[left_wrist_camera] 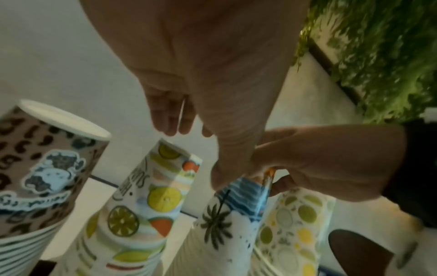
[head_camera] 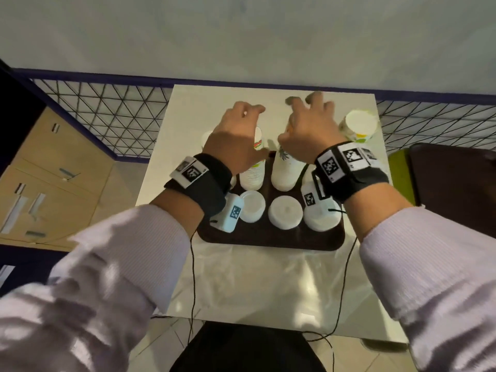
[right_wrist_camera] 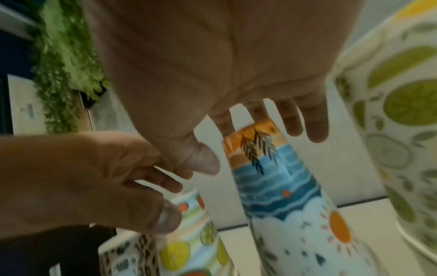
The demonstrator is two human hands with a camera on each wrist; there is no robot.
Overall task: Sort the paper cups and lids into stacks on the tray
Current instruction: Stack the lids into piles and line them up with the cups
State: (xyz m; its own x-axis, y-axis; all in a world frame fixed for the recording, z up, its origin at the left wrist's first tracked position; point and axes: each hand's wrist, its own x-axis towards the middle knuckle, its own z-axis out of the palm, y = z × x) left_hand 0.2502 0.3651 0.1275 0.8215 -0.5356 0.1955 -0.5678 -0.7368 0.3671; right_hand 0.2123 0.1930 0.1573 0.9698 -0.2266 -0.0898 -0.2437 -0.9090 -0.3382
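A dark brown tray (head_camera: pixel 271 241) carries upside-down paper cup stacks at its far side: leopard print (left_wrist_camera: pixel 47 177), fruit print (head_camera: pixel 252 174), sea-and-sun print (head_camera: pixel 285 171) and lemon print (left_wrist_camera: pixel 295 224). Three stacks of white lids (head_camera: pixel 285 214) stand along its near side. My left hand (head_camera: pixel 247 122) hovers above the fruit stack with loose fingers and holds nothing. My right hand (head_camera: pixel 308 111) hangs over the sea-and-sun stack (right_wrist_camera: pixel 283 186), fingers straight, fingertips (right_wrist_camera: pixel 227 128) at its top. Whether they touch it is unclear. A lone lemon-print cup (head_camera: pixel 358 126) lies tilted on the table at the far right.
The white table (head_camera: pixel 268 277) ends close behind the tray, with a wire mesh fence (head_camera: pixel 107 116) and a wall beyond. Wooden drawers (head_camera: pixel 53 170) stand to the left and a dark chair (head_camera: pixel 456 183) to the right. Thin cables (head_camera: pixel 193 277) hang from my wrists.
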